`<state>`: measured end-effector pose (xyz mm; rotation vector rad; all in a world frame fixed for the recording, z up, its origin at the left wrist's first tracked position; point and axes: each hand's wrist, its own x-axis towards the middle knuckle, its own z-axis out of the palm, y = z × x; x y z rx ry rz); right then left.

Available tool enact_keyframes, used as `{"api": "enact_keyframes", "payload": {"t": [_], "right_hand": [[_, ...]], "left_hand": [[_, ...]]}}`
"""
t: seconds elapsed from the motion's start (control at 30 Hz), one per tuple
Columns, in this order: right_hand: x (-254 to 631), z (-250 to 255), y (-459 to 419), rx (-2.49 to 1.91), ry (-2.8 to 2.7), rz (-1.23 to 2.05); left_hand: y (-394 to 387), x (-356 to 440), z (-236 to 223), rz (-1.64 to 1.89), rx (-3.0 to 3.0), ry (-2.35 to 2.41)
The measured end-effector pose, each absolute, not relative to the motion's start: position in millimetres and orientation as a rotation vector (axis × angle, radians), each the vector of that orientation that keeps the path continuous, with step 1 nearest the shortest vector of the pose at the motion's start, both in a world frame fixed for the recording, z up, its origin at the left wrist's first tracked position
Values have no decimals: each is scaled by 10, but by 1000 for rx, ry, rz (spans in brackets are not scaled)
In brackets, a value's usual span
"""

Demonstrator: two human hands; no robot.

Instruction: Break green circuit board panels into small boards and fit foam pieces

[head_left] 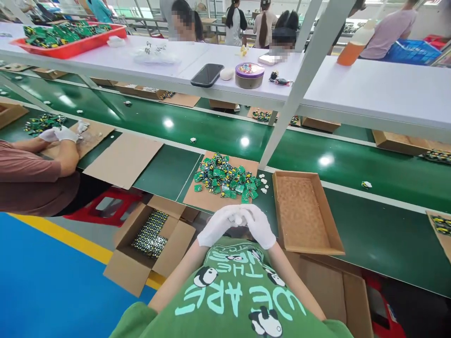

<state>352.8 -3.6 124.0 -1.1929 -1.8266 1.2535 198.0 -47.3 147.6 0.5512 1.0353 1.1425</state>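
My left hand (219, 224) and my right hand (258, 224), both in white gloves, meet in front of my chest at the bench edge. Their fingers are curled together around something whitish that I cannot make out. Just beyond them, a heap of small green circuit boards (225, 176) with yellow and black parts lies on a cardboard sheet (197, 199). A few white round pieces (263, 182) lie beside the heap on the right. Further right is a shallow cardboard tray (303, 211) with a brown bottom.
An open carton (123, 241) holding rows of boards stands below the bench at left. A co-worker's gloved hands (61, 134) work at far left. A green conveyor (218, 134) runs behind; a white shelf (169, 70) above bears a phone (207, 75) and a round tin (249, 75).
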Motion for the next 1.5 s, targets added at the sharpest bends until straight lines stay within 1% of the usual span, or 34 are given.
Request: {"api": "enact_keyframes", "payload": {"t": [0.13, 0.27, 0.37, 0.47, 0.6, 0.8, 1.0, 1.17, 1.33, 1.5], "right_hand": [[3242, 1237, -83, -1299, -1613, 1325], [2828, 1241, -143, -1299, -1492, 1458], [2524, 1213, -124, -1274, -1252, 1576], [2285, 1135, -56, -1257, -1026, 1656], [2079, 989, -9, -1242, -930, 1669], [1996, 841, -129, -1324, -961, 1674], [2145, 599, -119, -1432, -963, 1707], [2500, 298, -9, -1583, -1018, 1716], [2783, 40, 135, -1840, -1222, 1652], [2741, 2, 214, -1997, -1607, 1549]], "left_hand": [[-409, 1708, 1458, 1141, 496, 880], [-408, 1295, 1355, 1132, 648, 1052], [-365, 1008, 1265, 1106, 702, 1065], [-280, 770, 1204, 1081, 606, 970], [-125, 506, 1123, 1052, 510, 877], [61, 435, 947, 877, 737, 1113], [61, 619, 814, 856, 568, 1068], [186, 690, 670, 985, 289, 1008], [288, 671, 593, 1020, 89, 990], [239, 686, 631, 1033, 30, 954]]}}
